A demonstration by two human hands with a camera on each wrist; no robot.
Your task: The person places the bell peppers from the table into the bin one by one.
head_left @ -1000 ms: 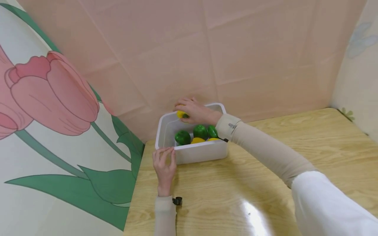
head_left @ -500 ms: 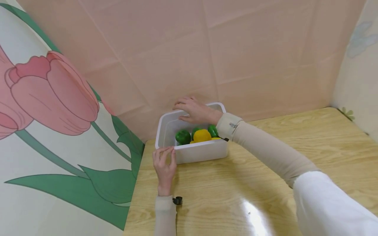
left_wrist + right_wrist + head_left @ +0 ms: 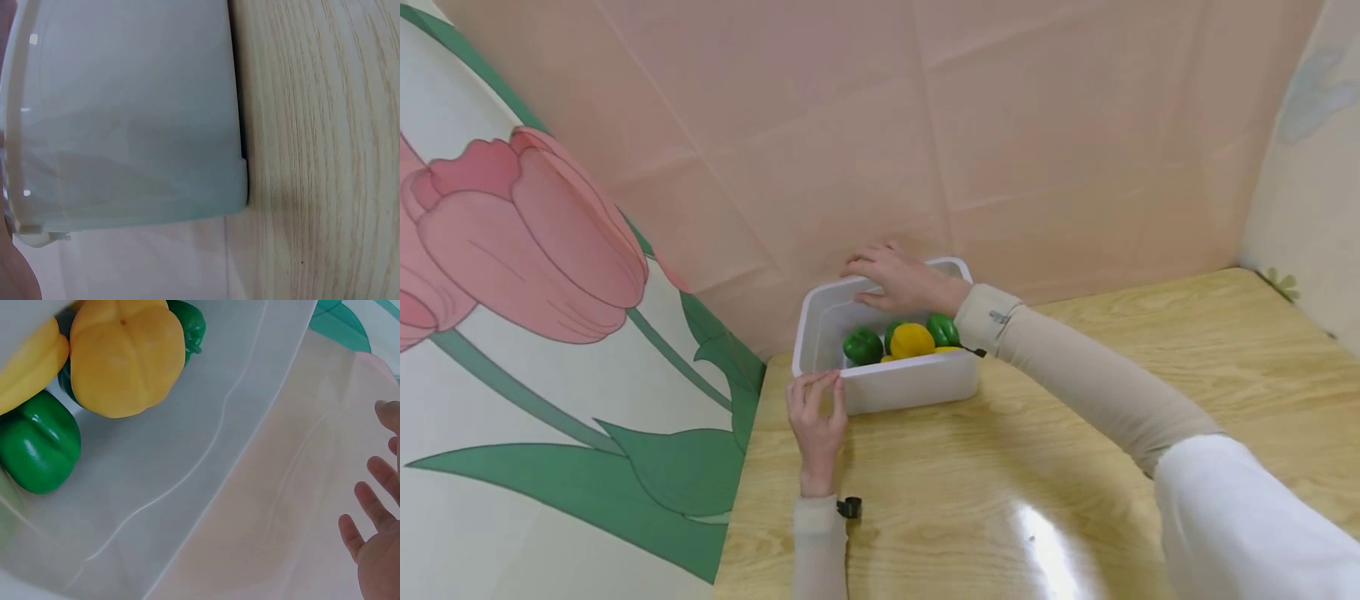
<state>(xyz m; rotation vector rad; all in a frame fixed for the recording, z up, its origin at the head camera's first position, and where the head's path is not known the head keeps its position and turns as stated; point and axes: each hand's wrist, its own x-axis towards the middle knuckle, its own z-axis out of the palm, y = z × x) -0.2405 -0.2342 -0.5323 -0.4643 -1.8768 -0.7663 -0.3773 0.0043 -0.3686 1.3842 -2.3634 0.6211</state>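
A white plastic bin (image 3: 917,387) stands against the back cloth. At its front left corner my left hand (image 3: 817,425) pinches the rim, fingertips on top and thumb near the front wall; the left wrist view is mostly bin wall (image 3: 137,112). Over the far rim hovers my right hand (image 3: 898,279), fingers spread and holding nothing. Inside, a yellow bell pepper (image 3: 912,340) lies on top of other peppers. Green bell peppers (image 3: 862,346) sit around it. From the right wrist, another yellow pepper (image 3: 31,365) and a glossy green one (image 3: 40,444) show beside it.
The bin rests on a wood-grain table (image 3: 940,500). Behind it hangs a pinkish cloth (image 3: 820,167). A wall with painted tulips (image 3: 535,242) rises along the left edge of the table, and another pale wall (image 3: 1315,192) stands at the right.
My right hand held a yellow bell pepper one second ago and let it go; it now lies on the others in the bin. The left hand has stayed at the rim.
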